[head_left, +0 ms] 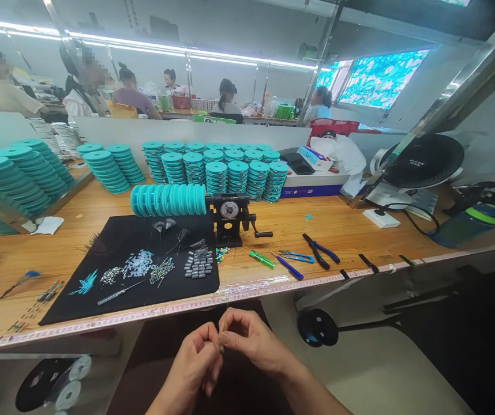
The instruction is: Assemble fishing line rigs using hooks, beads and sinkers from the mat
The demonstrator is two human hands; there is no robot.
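Observation:
My left hand (195,360) is closed in a pinch just below the table's front edge. My right hand (251,340) meets it there, thumb and forefinger pressed together. A thin line (226,311) rises from between the fingertips towards the table edge. Something tiny at the fingertips is too small to name. On the black mat (117,230) ahead lie small clear pieces (139,263), metal bits (162,270), grey cylinders (198,263) and turquoise sticks (85,282). Behind them a hand-cranked winder (229,216) carries a row of turquoise spools (167,200).
Pliers (321,251), a blue pen-like tool (289,268), blue snips (297,256) and a green tube (262,259) lie right of the winder. Stacked spools (216,178) line the back. A measuring tape (152,313) runs along the front edge. Several people sit beyond the partition.

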